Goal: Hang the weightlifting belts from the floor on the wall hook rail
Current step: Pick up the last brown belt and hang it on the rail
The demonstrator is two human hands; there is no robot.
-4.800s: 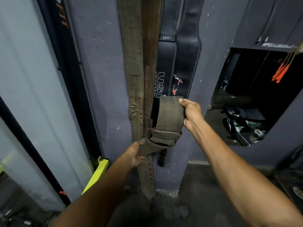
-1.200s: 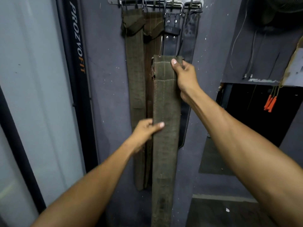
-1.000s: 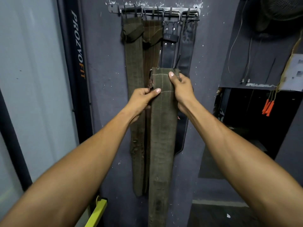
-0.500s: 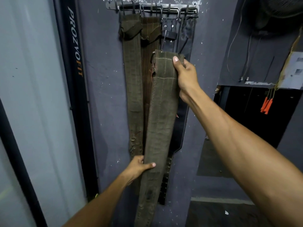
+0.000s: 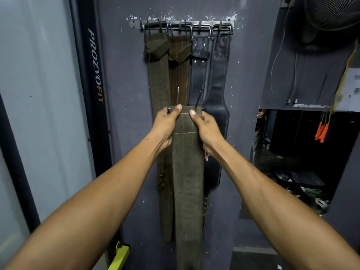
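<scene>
An olive-green weightlifting belt (image 5: pixel 188 172) hangs straight down in front of the wall, held at its top end by both hands. My left hand (image 5: pixel 165 125) grips the top left corner and my right hand (image 5: pixel 206 127) grips the top right corner. Two buckle prongs stick up above the held end. The metal hook rail (image 5: pixel 181 26) is fixed high on the wall, well above my hands. From it hang an olive belt (image 5: pixel 158 78), a brown belt (image 5: pixel 180 75) and two black leather belts (image 5: pixel 218 80).
A black upright post with PROZVOFIT lettering (image 5: pixel 93 75) stands left of the rail beside a pale panel. A dark opening (image 5: pixel 303 152) with clutter is to the right, with orange handles (image 5: pixel 321 131) hanging. A yellow-green bar (image 5: pixel 118 258) pokes up near the floor.
My left hand has come up from the belt's lower part to its top left corner. The belt now hangs straight and its top end sits lower, farther below the rail.
</scene>
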